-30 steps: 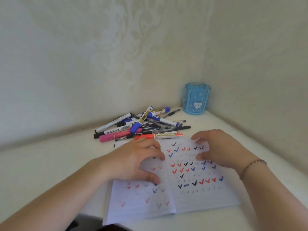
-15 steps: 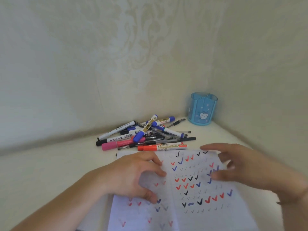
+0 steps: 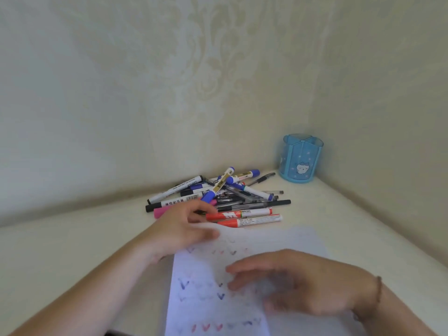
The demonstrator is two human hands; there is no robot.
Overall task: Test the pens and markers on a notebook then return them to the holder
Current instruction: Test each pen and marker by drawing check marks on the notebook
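The notebook [image 3: 242, 275] lies open near the table edge, its page full of red, blue and black ticks, so plenty of testing looks done; the pile of pens [image 3: 218, 197] sits just beyond it, and the blue holder [image 3: 300, 158] stands empty in the corner past the pile, so the returning is all still left; the left hand [image 3: 184, 229] reaches at the pile's near edge, fingers loosely curled, holding nothing I can make out; the right hand [image 3: 303, 282] hovers spread over the page, blurred.
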